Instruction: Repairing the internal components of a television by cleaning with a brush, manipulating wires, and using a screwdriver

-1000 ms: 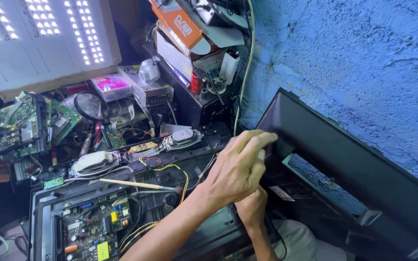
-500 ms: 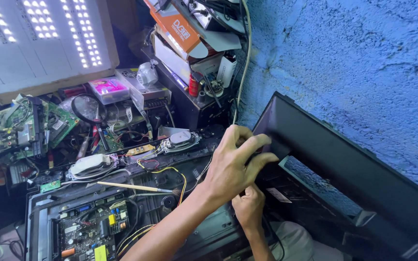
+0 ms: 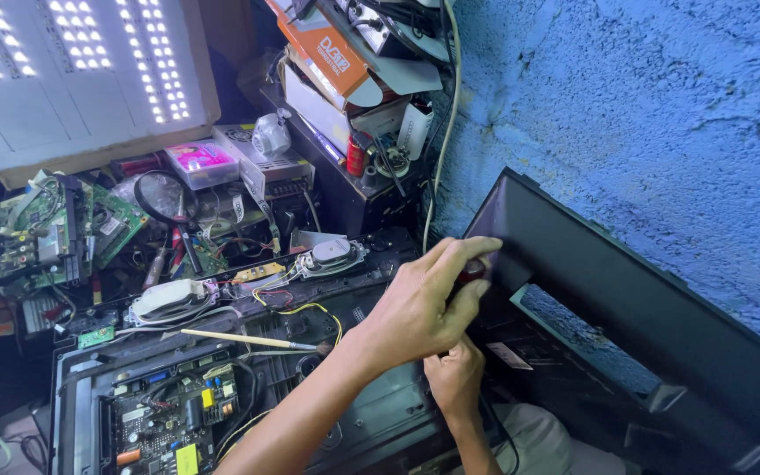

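Observation:
My left hand [image 3: 420, 303] reaches in from the lower left to the near edge of a black plastic back cover [image 3: 635, 299] that leans against the blue wall. Its fingers close round a small red and black tool handle [image 3: 473, 269]; the tool's tip is hidden. Just under it, my right hand [image 3: 456, 380] is pressed against the lower part of the cover, with its fingers curled and mostly hidden by the left hand. A dark cable [image 3: 496, 431] runs down past my right wrist.
An open flat-screen chassis with a circuit board [image 3: 169, 413] lies at lower left, with a thin brush [image 3: 248, 339] and an oval speaker [image 3: 332, 253] on it. Green boards [image 3: 54, 220], a magnifying glass [image 3: 160, 195], a lit LED panel [image 3: 81, 62] and stacked boxes [image 3: 327, 53] crowd the back.
My left hand has shifted its fingers on the handle at the cover's edge, thumb now stretched along the top. The right hand stays below it. The view drifted slightly.

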